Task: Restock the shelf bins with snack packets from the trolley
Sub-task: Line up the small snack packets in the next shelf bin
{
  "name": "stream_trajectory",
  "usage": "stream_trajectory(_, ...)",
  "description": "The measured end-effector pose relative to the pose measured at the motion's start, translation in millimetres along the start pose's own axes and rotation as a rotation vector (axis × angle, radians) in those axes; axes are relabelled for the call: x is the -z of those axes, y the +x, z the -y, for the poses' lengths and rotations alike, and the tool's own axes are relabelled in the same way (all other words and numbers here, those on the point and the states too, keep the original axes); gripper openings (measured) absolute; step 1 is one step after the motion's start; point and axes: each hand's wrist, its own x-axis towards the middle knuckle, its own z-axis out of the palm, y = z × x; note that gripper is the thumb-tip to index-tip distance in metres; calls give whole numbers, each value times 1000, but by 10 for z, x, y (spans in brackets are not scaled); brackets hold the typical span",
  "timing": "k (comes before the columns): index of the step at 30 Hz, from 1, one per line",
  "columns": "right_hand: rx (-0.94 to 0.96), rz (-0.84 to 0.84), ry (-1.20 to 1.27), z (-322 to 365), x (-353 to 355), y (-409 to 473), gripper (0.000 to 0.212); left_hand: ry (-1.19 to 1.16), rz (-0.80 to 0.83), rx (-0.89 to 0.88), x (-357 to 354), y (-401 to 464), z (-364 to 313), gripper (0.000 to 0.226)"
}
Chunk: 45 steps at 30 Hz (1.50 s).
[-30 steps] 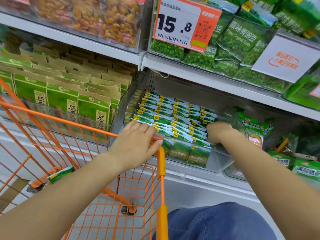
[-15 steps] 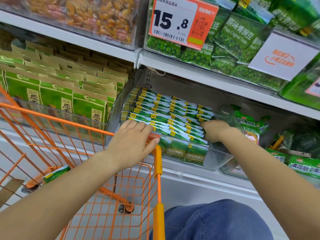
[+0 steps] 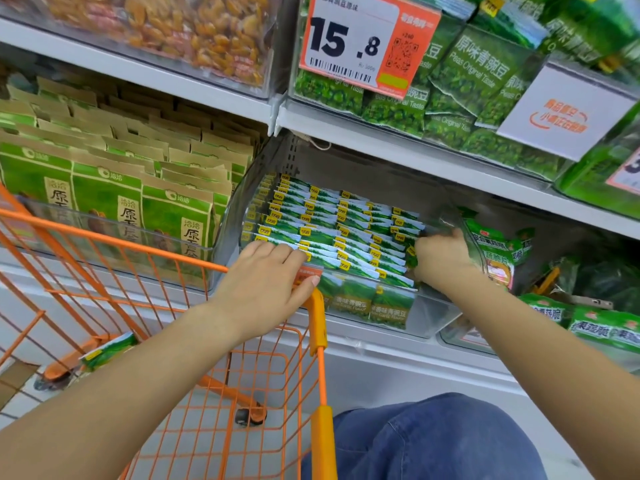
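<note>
Small green snack packets (image 3: 349, 237) with yellow tags stand in tight rows inside a clear shelf bin (image 3: 429, 311) on the lower shelf. My left hand (image 3: 266, 282) lies on the front row at the bin's left, with fingers straight over the packets and the thumb against the bin's orange front label. At the rows' right end, my right hand (image 3: 441, 259) has its fingers curled down among the packets beside the bin's right wall. The orange wire trolley (image 3: 138, 244) stands below left, with one green packet (image 3: 107, 351) lying in it.
Tall green-and-kraft bags (image 3: 104, 202) fill the bin to the left. Green pea bags (image 3: 485, 74) and a 15.8 price tag (image 3: 367, 39) sit on the shelf above. More green packs (image 3: 602, 327) lie to the right. The trolley's corner post (image 3: 320, 320) stands close under the bin.
Both hands stay at the bin. The right hand has shifted slightly towards the bin's right wall, and the view has moved a little.
</note>
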Motion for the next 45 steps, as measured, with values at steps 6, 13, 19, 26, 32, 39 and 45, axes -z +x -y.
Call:
stream_trajectory(6, -17, -34, 82, 52, -58, 13, 49, -5, 16, 0, 4, -5, 7, 51)
stream_trajectory(13, -15, -50, -112, 15, -18, 194, 19, -35, 14, -6, -14, -10, 19, 52)
stream_trajectory(19, 123, -93, -116, 29, -118, 288, 11, -39, 35, -10, -18, -6, 22, 52)
stream_trajectory(26, -96, -383, 426, -9, 127, 38, 31, -108, 197, 12, 125, 44, 23, 71)
stream_trajectory(32, 337, -752, 804, 540, 738, -753, 16, -305, 322, 9, 572, 143, 169, 41)
stream_trajectory(39, 903, -371, 709, 1472, 1008, -1339, 23, 151, 837, 33, 1030, -517, 567, 31)
stream_trajectory(45, 910, -239, 503, 1701, 962, -1391, 32, 294, 1316, 269, 553, -880, 1253, 44)
